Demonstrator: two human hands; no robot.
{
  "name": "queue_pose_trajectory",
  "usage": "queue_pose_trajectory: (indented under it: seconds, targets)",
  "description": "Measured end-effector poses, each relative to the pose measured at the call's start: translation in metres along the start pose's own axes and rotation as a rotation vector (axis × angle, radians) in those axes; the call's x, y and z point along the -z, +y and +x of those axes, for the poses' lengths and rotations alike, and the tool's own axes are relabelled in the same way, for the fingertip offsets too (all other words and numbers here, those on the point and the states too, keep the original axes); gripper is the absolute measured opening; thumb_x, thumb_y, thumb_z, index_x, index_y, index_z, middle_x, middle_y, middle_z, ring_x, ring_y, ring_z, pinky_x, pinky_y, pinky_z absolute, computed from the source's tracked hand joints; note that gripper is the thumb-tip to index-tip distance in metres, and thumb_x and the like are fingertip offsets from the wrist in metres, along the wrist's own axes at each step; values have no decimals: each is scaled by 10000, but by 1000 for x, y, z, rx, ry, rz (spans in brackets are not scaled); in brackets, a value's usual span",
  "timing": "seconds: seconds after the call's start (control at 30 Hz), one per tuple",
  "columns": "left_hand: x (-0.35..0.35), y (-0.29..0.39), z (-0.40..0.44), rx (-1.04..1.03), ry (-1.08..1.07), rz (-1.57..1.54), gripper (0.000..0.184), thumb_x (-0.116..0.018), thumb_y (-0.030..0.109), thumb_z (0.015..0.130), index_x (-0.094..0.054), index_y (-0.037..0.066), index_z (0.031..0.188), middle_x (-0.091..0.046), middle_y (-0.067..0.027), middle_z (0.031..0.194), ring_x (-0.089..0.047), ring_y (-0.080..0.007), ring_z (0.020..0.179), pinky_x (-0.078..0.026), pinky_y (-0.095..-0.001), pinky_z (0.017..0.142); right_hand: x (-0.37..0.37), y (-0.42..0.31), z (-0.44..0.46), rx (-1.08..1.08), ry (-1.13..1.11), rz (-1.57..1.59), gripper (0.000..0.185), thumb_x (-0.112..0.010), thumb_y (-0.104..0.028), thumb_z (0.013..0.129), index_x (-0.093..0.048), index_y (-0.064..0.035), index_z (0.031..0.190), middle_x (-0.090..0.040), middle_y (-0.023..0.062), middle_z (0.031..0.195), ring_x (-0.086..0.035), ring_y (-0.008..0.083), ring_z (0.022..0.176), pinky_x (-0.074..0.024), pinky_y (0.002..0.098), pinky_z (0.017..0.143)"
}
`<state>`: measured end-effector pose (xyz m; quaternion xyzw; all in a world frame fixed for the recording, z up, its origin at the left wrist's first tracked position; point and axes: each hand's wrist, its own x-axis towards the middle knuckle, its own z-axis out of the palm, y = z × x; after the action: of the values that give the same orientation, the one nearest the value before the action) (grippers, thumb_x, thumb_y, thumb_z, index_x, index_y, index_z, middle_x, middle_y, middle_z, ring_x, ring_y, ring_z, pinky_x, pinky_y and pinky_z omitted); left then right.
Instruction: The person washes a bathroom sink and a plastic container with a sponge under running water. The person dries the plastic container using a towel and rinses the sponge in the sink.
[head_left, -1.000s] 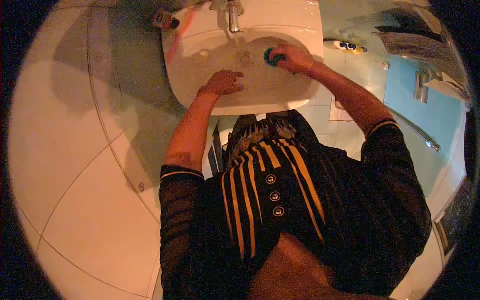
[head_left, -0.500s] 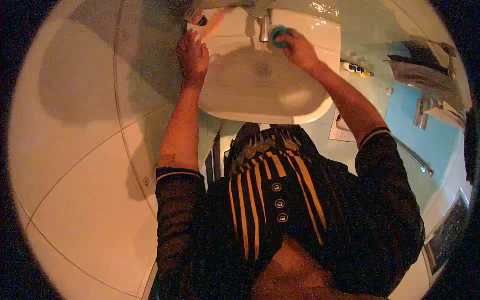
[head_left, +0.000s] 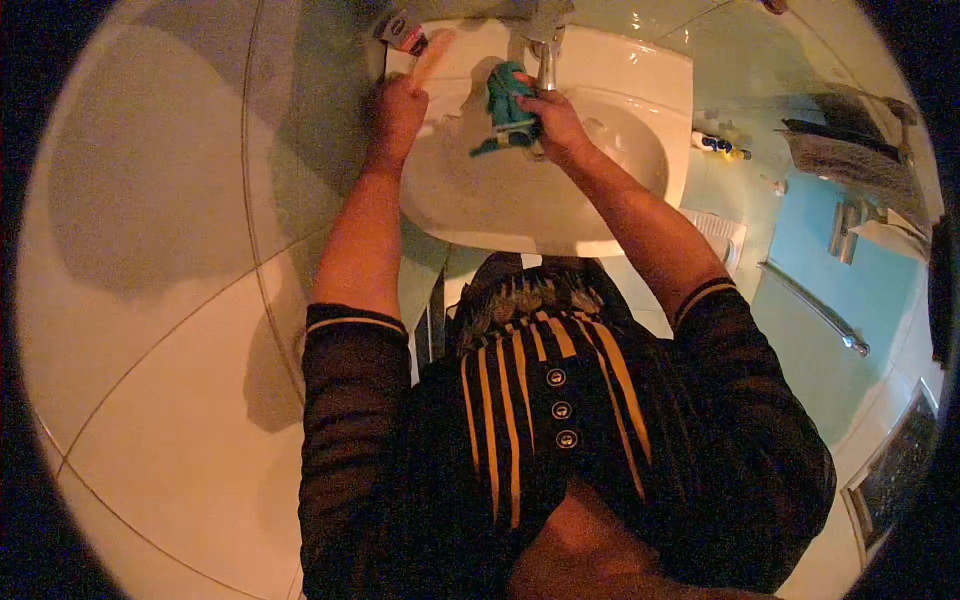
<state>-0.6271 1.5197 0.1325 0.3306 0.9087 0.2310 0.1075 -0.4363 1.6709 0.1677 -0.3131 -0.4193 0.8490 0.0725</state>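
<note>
My right hand point(head_left: 562, 128) is closed on a teal-green cloth point(head_left: 508, 95), which hangs bunched over the basin, left of the metal faucet point(head_left: 547, 68). My left hand point(head_left: 400, 112) is closed at the left rim of the white sink point(head_left: 640, 75); its fingertips are hard to see. Right above that hand, a long pinkish-orange object point(head_left: 434, 58) lies on the sink's back left corner. The hand meets its lower end, and whether it grips it I cannot tell. A dark tube with a black cap point(head_left: 403, 35) lies beside that object.
A small bottle with a white, blue and yellow look point(head_left: 718, 144) is low to the right of the sink. Grey towels point(head_left: 850, 158) and a metal bar point(head_left: 815, 305) are along the right wall. Tiled wall point(head_left: 150, 380) fills the left.
My right hand has brought the cloth from the right of the faucet to its left, over the basin, where more of it hangs down. My left hand's fingers have curled in.
</note>
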Motion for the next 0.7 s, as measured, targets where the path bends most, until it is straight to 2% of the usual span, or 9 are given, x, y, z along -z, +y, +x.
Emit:
queue_pose_trajectory:
  seconds: [0.07, 0.13, 0.17, 0.23, 0.27, 0.37, 0.5, 0.67, 0.7]
  targets:
    - [-4, -8, -11, 47, -14, 35, 208, -570, 101, 716, -509, -14, 878, -562, -183, 841, -560, -315, 790, -451, -379, 692, -16, 0, -14, -58, 16, 111, 309, -527, -38, 793, -528, -95, 1097, -541, 54, 974, -548, 163, 799, -464, 285, 723]
    - [-7, -14, -25, 60, 174, -519, 297, -560, 125, 759, -467, -31, 994, -551, -178, 921, -556, -262, 860, -440, -343, 740, -24, 15, -17, 139, 100, -51, 316, -517, -24, 796, -520, -93, 1104, -526, 66, 1010, -539, 173, 837, -457, 275, 740]
    - [-2, -7, -25, 50, 171, -513, 297, -560, 125, 759, -467, -31, 994, -551, -178, 921, -556, -262, 860, -440, -343, 740, -17, 39, -6, 416, 131, -343, 335, -501, 5, 788, -508, -82, 1111, -499, 93, 1045, -518, 188, 900, -443, 278, 771]
    - [8, 19, -20, -107, 558, -511, 403, -564, 86, 769, -399, -34, 1116, -509, -152, 1054, -516, -207, 947, -417, -313, 796, -22, 39, -2, 570, 188, -556, 345, -493, 14, 784, -501, -76, 1116, -489, 105, 1056, -507, 200, 927, -431, 289, 793]
    - [18, 31, -10, -114, 555, -513, 403, -564, 86, 769, -399, -34, 1116, -509, -152, 1054, -516, -207, 947, -417, -313, 796, -25, 37, 1, 720, 236, -782, 354, -486, 22, 780, -493, -71, 1121, -479, 116, 1066, -495, 211, 953, -419, 300, 814]
    - [36, 55, 21, -233, 497, -1030, 508, -574, 7, 741, -340, -35, 1190, -427, -119, 1189, -470, -195, 1023, -392, -311, 855, -46, 32, 13, 741, 402, -715, 393, -492, 31, 750, -479, -66, 1130, -464, 165, 1064, -469, 285, 994, -372, 349, 882]
    - [27, 47, 39, -209, 587, -1134, 379, -583, -45, 714, -458, -46, 1071, -527, -99, 1043, -532, -179, 904, -432, -294, 795, -59, 38, 47, 839, 542, -826, 440, -528, 9, 722, -462, -65, 1150, -428, 206, 1106, -411, 365, 1053, -325, 398, 929]
    - [4, 30, 64, -191, 587, -1458, 207, -577, -29, 730, -542, -56, 932, -597, -81, 861, -575, -169, 752, -468, -279, 711, -71, 24, 84, 1035, 363, -1345, 491, -576, -27, 669, -496, -141, 1140, -412, 223, 1128, -401, 397, 1043, -337, 417, 915]
    - [4, 23, 63, -79, 599, -1206, 193, -568, -17, 743, -543, -59, 930, -599, -76, 862, -576, -164, 750, -467, -278, 716, -70, 24, 92, 971, 228, -1271, 459, -556, 3, 655, -539, -153, 1087, -433, 207, 1122, -432, 387, 1010, -359, 406, 895]
